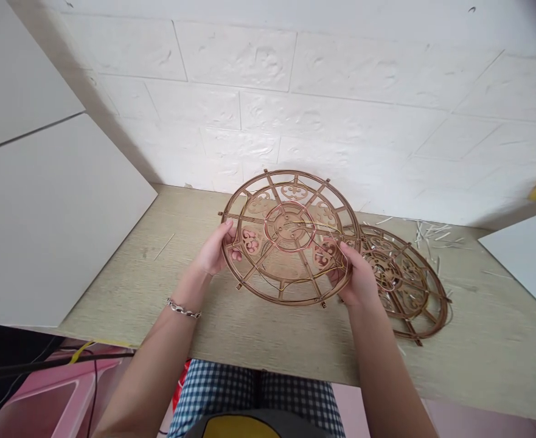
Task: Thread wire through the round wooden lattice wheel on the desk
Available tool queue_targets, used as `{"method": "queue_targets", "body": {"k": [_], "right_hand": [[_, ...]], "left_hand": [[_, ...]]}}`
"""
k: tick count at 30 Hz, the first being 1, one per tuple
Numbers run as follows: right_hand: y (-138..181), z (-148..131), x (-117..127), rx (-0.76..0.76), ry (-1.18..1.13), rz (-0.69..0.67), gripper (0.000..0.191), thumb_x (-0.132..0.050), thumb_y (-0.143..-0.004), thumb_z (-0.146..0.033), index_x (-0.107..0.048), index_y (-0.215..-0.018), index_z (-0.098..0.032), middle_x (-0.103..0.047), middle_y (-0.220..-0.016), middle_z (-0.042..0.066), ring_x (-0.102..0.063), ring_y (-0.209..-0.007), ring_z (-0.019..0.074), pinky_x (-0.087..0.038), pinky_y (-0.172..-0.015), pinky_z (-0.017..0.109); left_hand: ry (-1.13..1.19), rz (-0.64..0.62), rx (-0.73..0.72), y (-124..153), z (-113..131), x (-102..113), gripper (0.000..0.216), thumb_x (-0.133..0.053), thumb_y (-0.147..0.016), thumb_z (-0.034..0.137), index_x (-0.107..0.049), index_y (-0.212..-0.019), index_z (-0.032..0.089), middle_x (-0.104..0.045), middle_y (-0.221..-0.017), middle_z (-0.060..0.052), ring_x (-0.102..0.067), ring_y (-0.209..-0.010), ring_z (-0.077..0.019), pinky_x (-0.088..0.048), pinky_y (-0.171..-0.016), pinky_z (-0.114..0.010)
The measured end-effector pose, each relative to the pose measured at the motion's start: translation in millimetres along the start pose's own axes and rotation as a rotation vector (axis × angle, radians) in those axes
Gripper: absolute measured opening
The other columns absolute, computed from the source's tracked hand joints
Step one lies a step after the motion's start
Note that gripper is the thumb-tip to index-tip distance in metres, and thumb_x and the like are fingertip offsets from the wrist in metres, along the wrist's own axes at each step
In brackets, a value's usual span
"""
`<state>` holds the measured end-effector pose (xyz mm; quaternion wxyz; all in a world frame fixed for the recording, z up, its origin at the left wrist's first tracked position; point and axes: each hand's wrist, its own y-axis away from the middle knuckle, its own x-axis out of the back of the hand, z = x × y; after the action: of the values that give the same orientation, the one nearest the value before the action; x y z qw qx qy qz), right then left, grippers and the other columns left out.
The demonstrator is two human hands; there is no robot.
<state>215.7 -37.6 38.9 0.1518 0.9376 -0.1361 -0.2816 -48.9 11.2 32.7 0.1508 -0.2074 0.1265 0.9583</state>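
Note:
Between my two hands I hold up a round, bronze-coloured openwork frame [282, 287], with spokes, a centre ring and scroll-shaped cutouts. Thin wires run along its rings. My left hand [216, 248] is closed around its left rim, the thumb on the near face. On the right rim my right hand [358, 277] grips it, thumb in front and fingers partly hidden behind. A second, similar openwork frame [432, 286] lies on the table behind my right hand, partly covered by the hand and the raised frame.
The wooden table [249, 328] runs up to a white brick-patterned wall [341, 121]. White scraps [438, 234] lie at the back right. White panels stand at the left [67, 219] and right [527, 255]. A pink plastic stool [44, 395] and cables are below left.

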Motion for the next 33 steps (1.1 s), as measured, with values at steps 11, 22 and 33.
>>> {"method": "queue_targets", "body": {"k": [11,22,33], "right_hand": [[-5,2,12,0.216,-0.226,-0.081,0.018,-0.07,-0.065,-0.028,-0.064,-0.079,-0.018,-0.068,-0.072,-0.001,-0.065,-0.06,0.0142,-0.055,-0.055,0.025],[-3,16,-1,0.241,-0.29,-0.052,0.028,-0.078,-0.064,-0.031,-0.063,-0.084,-0.02,-0.069,-0.087,-0.002,-0.065,-0.071,0.0116,-0.052,-0.053,0.02],[-9,41,-11,0.335,-0.059,0.128,0.05,-0.06,-0.074,-0.055,-0.056,-0.111,-0.021,-0.062,-0.108,0.005,-0.061,-0.091,0.0167,-0.052,-0.068,0.029]], "left_hand": [[-0.055,-0.521,-0.119,6,-24,0,0.099,-0.064,-0.05,0.079,-0.056,-0.127,0.017,-0.06,-0.12,-0.021,-0.062,-0.1,-0.033,-0.051,-0.079,-0.038],[0.061,-0.248,-0.19,17,-34,-52,0.074,-0.078,-0.063,0.046,-0.052,-0.129,0.025,-0.058,-0.128,-0.011,-0.052,-0.119,-0.0287,-0.051,-0.078,-0.029],[0.177,0.104,-0.079,12,-29,-53,0.045,-0.073,-0.073,0.025,-0.056,-0.114,0.017,-0.071,-0.096,-0.009,-0.069,-0.072,-0.0183,-0.055,-0.051,-0.022]]}}
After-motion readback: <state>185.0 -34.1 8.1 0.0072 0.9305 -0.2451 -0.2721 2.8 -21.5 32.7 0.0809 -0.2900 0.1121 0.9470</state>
